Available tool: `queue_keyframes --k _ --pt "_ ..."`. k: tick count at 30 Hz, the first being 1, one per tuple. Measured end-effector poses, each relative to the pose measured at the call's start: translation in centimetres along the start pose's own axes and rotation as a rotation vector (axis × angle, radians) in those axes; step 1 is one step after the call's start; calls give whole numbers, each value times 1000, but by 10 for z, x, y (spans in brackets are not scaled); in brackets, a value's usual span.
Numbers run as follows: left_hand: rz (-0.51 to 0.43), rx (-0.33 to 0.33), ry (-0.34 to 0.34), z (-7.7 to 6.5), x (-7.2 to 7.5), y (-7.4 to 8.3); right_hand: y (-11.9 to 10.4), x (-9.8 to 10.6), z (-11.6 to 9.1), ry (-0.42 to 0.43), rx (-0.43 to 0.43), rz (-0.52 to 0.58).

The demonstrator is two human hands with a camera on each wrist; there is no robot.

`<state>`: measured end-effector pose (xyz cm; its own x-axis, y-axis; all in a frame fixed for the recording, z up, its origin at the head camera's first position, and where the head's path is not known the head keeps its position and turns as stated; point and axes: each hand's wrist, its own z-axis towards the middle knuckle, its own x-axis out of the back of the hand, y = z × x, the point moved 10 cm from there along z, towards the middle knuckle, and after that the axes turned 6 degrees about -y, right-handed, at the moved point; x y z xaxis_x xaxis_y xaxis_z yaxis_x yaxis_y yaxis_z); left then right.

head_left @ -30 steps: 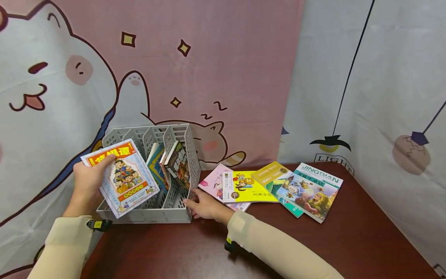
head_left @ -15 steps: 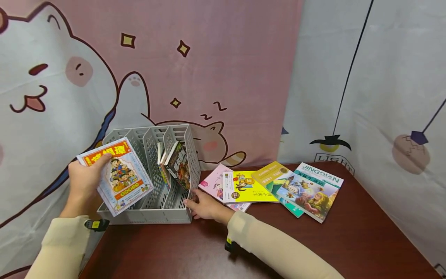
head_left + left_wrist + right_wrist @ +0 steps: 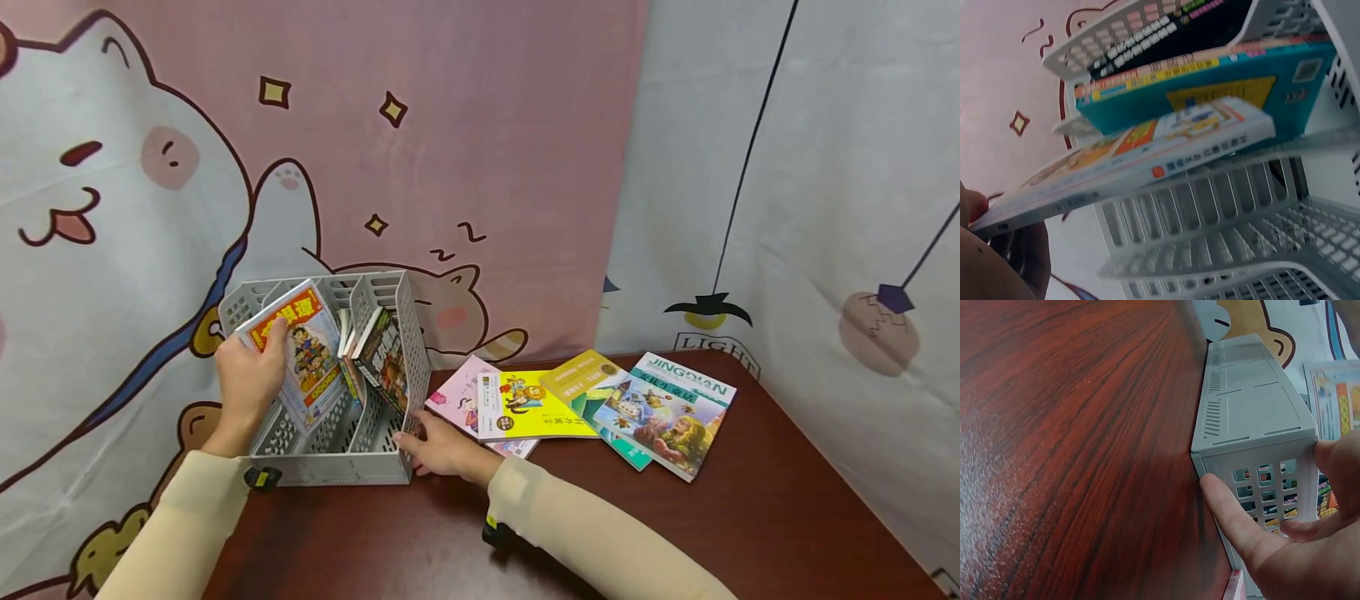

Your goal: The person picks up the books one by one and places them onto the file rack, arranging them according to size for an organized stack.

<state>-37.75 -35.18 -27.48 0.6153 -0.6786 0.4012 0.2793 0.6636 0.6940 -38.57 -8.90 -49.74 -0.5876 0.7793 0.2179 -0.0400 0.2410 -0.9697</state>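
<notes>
My left hand (image 3: 251, 379) grips a white-bordered picture book (image 3: 311, 354) with a red and yellow title, thumb across its front cover. The book is tilted over the grey file rack (image 3: 330, 468), its lower end among the dividers. In the left wrist view the book's spine (image 3: 1147, 178) runs beside a teal book (image 3: 1210, 94) standing in the rack. My right hand (image 3: 442, 446) holds the rack's front right corner, index finger along the side wall (image 3: 1266, 487) and thumb at its edge. A dark-covered book (image 3: 384, 362) leans in the rack's rightmost slot.
Right of the rack, several books overlap on the dark red table (image 3: 450, 542): a pink one (image 3: 457, 392), a yellow one (image 3: 536, 404), a gold-topped one (image 3: 581, 375) and one lettered JINGDIAN (image 3: 675, 412). A cartoon-printed cloth (image 3: 510, 167) hangs close behind.
My left hand first drew back slightly left, then moved right and tilted the book into the rack's left-middle part. The right hand has stayed at the rack's corner.
</notes>
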Motion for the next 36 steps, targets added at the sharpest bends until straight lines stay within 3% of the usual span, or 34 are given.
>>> queue_keyframes --k 7,12,25,36 --pt "15 18 27 0 -26 7 -1 -1 -1 1 1 15" --pt "23 23 -5 0 -47 5 0 -2 -1 -2 4 27" --pt "-43 99 -240 -5 -90 -15 0 -1 2 -8 22 33" --pt "-154 168 -499 -20 -125 -33 1 -2 2 -34 10 27"
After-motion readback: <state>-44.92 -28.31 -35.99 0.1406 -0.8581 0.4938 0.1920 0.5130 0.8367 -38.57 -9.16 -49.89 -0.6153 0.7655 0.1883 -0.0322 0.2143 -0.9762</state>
